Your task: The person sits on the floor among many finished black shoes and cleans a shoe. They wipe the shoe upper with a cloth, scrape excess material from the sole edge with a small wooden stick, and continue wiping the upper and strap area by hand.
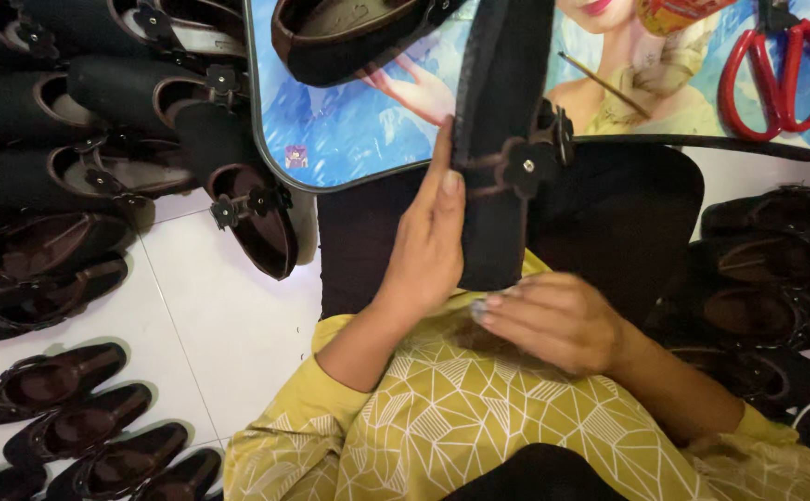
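Observation:
My left hand (428,243) grips a black shoe (498,139) held upright on its side, fingers along its left edge; a strap with a black flower-shaped ornament (526,165) crosses it. My right hand (553,320) rests at the shoe's lower end over my yellow patterned sleeve and lap, fingers curled against the heel; whether it grips is unclear. A second dark brown shoe (349,37) lies on the small blue picture-printed table (349,130) just beyond.
Many black and brown shoes are piled at the left (80,158), lined along the white tiled floor at lower left (80,427), and stacked at the right (767,269). Red-handled scissors (781,79) and a thin stick (604,85) lie on the table.

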A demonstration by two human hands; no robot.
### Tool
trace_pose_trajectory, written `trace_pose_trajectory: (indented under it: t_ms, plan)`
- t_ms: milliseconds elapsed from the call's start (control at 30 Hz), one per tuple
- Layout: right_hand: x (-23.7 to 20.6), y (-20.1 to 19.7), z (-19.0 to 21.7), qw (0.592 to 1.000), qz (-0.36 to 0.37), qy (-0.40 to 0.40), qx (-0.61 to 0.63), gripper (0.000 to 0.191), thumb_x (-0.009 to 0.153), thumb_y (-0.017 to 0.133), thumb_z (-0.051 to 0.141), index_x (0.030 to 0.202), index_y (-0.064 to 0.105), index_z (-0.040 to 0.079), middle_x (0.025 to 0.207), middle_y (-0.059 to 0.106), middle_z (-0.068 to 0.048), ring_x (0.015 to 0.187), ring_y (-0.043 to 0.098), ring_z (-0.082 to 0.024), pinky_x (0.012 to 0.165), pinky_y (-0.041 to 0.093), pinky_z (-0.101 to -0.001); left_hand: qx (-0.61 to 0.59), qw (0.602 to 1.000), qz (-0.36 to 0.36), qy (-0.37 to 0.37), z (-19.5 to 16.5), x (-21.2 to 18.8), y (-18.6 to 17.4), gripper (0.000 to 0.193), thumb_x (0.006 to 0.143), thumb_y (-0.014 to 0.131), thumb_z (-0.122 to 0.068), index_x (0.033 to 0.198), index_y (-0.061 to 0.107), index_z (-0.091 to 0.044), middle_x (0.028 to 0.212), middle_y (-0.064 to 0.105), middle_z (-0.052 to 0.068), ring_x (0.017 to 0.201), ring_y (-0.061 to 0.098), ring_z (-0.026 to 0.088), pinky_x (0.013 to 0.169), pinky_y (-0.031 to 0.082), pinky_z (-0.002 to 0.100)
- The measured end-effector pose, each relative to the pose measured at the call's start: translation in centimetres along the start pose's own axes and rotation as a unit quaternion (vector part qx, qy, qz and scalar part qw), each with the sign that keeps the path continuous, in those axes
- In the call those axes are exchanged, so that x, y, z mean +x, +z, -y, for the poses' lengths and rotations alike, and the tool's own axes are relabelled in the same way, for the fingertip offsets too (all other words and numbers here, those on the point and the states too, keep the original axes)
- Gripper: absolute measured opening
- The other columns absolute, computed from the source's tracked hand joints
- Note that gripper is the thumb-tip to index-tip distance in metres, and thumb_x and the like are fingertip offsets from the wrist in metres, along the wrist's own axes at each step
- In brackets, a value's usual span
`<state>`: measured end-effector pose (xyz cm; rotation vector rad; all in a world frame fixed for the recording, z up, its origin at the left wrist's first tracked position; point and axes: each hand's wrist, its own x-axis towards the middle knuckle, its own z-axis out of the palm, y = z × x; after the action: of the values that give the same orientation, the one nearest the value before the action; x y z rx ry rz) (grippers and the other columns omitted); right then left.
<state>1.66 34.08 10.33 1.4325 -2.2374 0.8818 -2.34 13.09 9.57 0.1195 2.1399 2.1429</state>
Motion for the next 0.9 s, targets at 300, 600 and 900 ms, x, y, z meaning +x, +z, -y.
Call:
trace_pose_trajectory:
  t_ms: [300,600,900]
  plan:
    - [1.8,0.2,-0.4,0.999,-0.029,0.04,-0.014,0.024,0.081,0.078,0.004,0.103,0.071,-0.002,0.105,0.073,-0.014,0.09,0.07,-0.029,0.084,0.055,-0.0432,-0.058,0.998,0.016,0.032,6.1,0.8,2.1,0.06,0.119,0.027,-0.041,0.157,0.037,0.004,0.159,0.048,0.026,0.149,0.043,0.03,0.125,0.032,0.037]
    - [-0.4,-0.1,0.3,0.955,-0.204,0.206,0.068,0.011,0.093,0.071,-0.002,0.103,0.067,0.001,0.104,0.071,-0.014,0.093,0.071,-0.029,0.083,0.059,-0.0359,-0.244,0.962,0.12,-0.037,16.9,0.5,0.9,0.066,0.115,0.023,-0.049,0.153,0.039,0.003,0.149,0.053,0.013,0.136,0.052,0.021,0.121,0.038,0.038]
    - [0.3,-0.7,-0.3,0.908,-0.333,0.252,0.035,0.006,0.102,0.067,-0.002,0.107,0.064,0.0,0.106,0.069,-0.017,0.091,0.071,-0.027,0.083,0.058,-0.0329,-0.305,0.938,0.148,-0.08,15.5,0.4,0.6,0.07,0.115,0.023,-0.054,0.138,0.057,0.003,0.132,0.065,0.012,0.121,0.061,0.019,0.11,0.048,0.036]
